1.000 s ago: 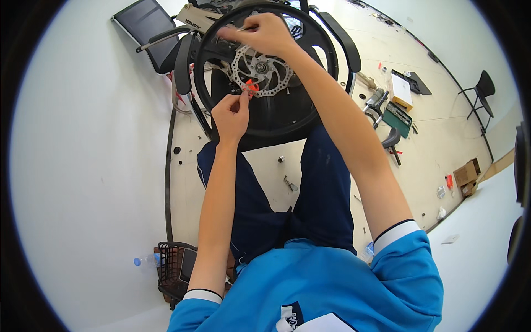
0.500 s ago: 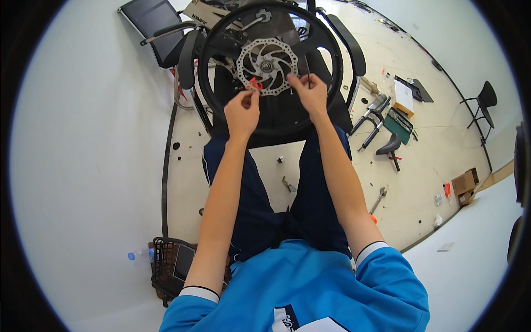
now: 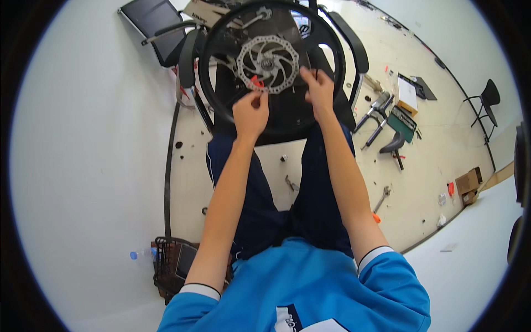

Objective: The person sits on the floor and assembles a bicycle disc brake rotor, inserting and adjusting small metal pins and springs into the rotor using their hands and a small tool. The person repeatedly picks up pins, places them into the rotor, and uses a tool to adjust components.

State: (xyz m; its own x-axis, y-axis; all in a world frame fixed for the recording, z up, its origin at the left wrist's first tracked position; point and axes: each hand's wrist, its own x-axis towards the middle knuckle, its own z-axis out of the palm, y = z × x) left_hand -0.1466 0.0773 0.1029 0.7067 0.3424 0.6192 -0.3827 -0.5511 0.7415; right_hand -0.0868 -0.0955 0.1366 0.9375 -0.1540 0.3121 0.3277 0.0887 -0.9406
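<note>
A big black wheel (image 3: 319, 37) is lying on a black chair (image 3: 346, 110) at 12 o'clock. The chair is probably holding it up so both hands can reach it. One armrest (image 3: 188, 58) is sitting at the wheel's 9 o'clock and the other at 2 o'clock, maybe helping to stop it sliding off. A shiny metal disc (image 3: 267, 57) full of holes is showing in the wheel's middle, facing up where it is easy to get at.

The left hand (image 3: 251, 115) is touching the disc's edge, at 6 o'clock. Its thumb and finger are pressing together, maybe to grip something small, but I cannot tell what is between them. A red-orange piece (image 3: 256, 81) is resting just by those fingertips, at the disc's 7 o'clock.

The right hand (image 3: 321, 94) is waiting just beside the disc, at 3 o'clock, with its thumb pointing in. I cannot tell if it is pinching anything.

A bike fork (image 3: 378, 117) is lying at 2 o'clock and a saddle (image 3: 392, 144) at 3 o'clock, both leaving room for the hands.
</note>
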